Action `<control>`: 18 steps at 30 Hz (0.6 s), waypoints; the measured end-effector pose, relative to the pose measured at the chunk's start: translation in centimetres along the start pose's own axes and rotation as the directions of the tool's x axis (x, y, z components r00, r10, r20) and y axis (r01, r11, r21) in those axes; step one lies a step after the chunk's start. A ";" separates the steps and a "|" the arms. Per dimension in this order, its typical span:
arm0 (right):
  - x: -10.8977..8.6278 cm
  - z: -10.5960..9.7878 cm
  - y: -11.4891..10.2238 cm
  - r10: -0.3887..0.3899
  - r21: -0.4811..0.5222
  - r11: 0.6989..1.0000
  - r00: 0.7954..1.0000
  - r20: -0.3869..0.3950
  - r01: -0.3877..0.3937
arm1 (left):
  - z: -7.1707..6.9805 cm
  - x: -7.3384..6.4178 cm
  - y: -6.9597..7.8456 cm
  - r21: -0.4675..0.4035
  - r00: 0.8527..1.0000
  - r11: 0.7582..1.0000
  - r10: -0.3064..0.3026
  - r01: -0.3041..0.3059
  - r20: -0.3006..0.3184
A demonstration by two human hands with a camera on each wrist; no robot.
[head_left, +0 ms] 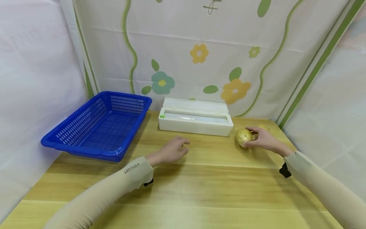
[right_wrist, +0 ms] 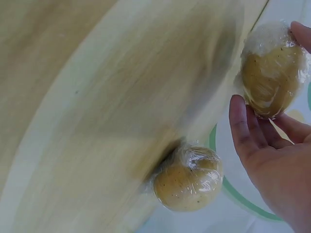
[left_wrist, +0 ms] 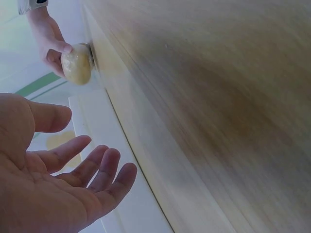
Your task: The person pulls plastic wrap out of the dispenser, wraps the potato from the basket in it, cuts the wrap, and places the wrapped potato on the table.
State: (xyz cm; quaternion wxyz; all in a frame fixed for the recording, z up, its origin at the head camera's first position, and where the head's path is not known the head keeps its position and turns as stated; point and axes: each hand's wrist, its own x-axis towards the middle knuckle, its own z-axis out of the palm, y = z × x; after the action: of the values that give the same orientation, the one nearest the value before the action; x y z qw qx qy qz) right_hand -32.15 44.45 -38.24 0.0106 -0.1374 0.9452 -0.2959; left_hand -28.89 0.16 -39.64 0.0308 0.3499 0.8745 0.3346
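A potato wrapped in clear plastic film (right_wrist: 272, 80) is pinched between the thumb and fingers of my right hand (head_left: 264, 139), just above the table at the right. Close by, a second film-wrapped potato (right_wrist: 188, 183) rests on the table; in the head view my right hand hides most of it. My left hand (head_left: 171, 150) hovers over the middle of the table with loosely bent fingers and nothing in them. Behind it stands a long white cling film box (head_left: 195, 126), its lid (head_left: 195, 104) raised against the backdrop.
A blue plastic basket (head_left: 83, 152) with slotted walls sits at the left of the wooden table (head_left: 206, 194). Printed cloth (head_left: 177, 38) walls in the table at the back and both sides.
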 end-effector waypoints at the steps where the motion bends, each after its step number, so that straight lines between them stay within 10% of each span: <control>1: 0.1 0.2 0.1 0.005 -0.004 1.000 1.000 0.002 -0.005 | 0.1 -0.1 0.0 -0.001 1.000 1.000 -0.001 0.001 0.003; 18: 0.4 0.7 -2.2 0.063 0.035 0.997 0.997 0.033 -0.064 | -0.9 -1.1 0.0 0.062 0.997 0.997 -0.050 0.054 -0.064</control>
State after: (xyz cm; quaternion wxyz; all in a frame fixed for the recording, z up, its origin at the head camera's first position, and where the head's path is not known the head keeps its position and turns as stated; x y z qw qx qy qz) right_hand -31.92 42.19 -37.55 0.0378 -0.1117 0.9434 -0.3101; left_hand -28.32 -1.04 -39.18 0.0007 0.3172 0.8940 0.3163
